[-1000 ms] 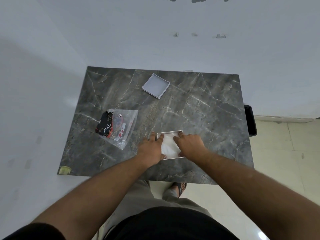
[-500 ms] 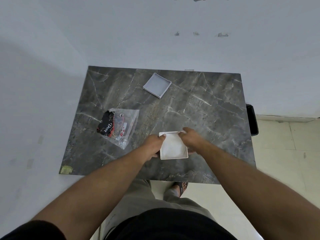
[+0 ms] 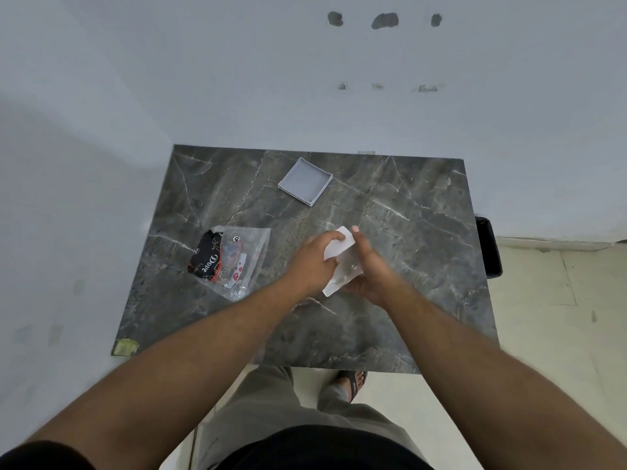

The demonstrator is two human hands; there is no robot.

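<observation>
A shallow white square box (image 3: 342,262) is lifted off the dark marble table (image 3: 407,239) and tilted up on its edge between my hands. My left hand (image 3: 312,262) grips its left side, with the fingers curled over the upper edge. My right hand (image 3: 368,269) holds the right side and underside, one fingertip showing above the top corner. What is inside the box is blurred. A matching grey-white square lid (image 3: 305,181) lies flat near the table's far edge.
A clear plastic bag (image 3: 234,259) with black, red and white small items lies left of my hands. A yellow sticker (image 3: 126,346) marks the table's near-left corner. A black object (image 3: 488,245) sits past the right edge, walls stand behind and left.
The box lay flat on the table with both hands on it; now both hands have raised it and tipped it up on edge. The camera view tilted upward slightly.
</observation>
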